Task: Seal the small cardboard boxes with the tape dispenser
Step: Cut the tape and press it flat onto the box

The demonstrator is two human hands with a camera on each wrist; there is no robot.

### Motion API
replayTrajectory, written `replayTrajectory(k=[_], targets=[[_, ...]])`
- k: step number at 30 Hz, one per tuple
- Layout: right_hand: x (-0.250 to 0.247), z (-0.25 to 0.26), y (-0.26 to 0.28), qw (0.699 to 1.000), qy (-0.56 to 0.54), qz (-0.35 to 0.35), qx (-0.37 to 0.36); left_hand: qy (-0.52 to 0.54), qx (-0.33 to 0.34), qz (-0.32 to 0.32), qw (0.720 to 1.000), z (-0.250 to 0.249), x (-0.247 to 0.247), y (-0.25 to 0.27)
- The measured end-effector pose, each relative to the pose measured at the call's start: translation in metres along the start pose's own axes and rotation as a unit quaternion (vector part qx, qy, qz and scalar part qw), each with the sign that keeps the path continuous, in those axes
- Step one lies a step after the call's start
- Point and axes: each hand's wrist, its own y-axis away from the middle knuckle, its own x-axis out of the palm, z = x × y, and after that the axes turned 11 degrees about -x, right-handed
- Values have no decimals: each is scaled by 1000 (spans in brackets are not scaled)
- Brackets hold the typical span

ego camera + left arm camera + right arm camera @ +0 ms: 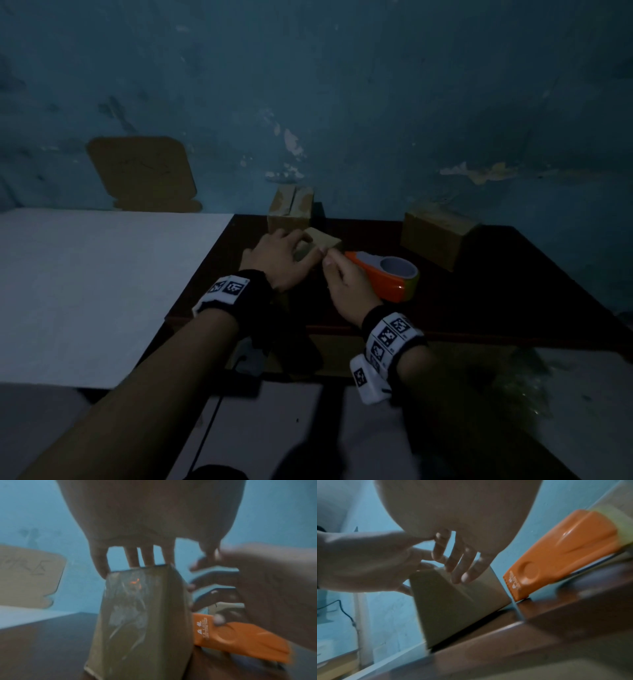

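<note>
Cardboard box (pixel 323 242) stood on the dark worktop (pixel 479 291), left hand (pixel 279 262) clamped over its top; right hand (pixel 346 284), fingers loosely spread, probably smoothed tape. Tape dispenser (pixel 387 275) lay just beside, ungripped. Next move: likely picking it up.

An orange tape dispenser (pixel 380 277) is lying beside a tan cardboard box (pixel 323 241). Black-and-white checked wristbands (pixel 390 337) are showing against a dark brown counter (pixel 496 291) and teal wall (pixel 342 102).

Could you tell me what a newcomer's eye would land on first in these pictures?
Probably the orange tape dispenser, the one bright thing on the dark table, lying just right of both hands. Beside it, the left hand grips a small cardboard box while the right hand touches its edge.
</note>
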Motion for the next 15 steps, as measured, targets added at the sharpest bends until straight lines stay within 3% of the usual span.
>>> replayTrajectory(k=[4, 11, 15], targets=[[-25, 3, -5, 995, 46, -57, 61, -104, 46, 29, 993, 4, 0, 2], [-57, -4, -11, 975, 146, -126, 113, -65, 77, 37, 994, 6, -2, 2], [-66, -16, -7, 961, 208, -113, 142, -75, 75, 32, 994, 10, -9, 3]])
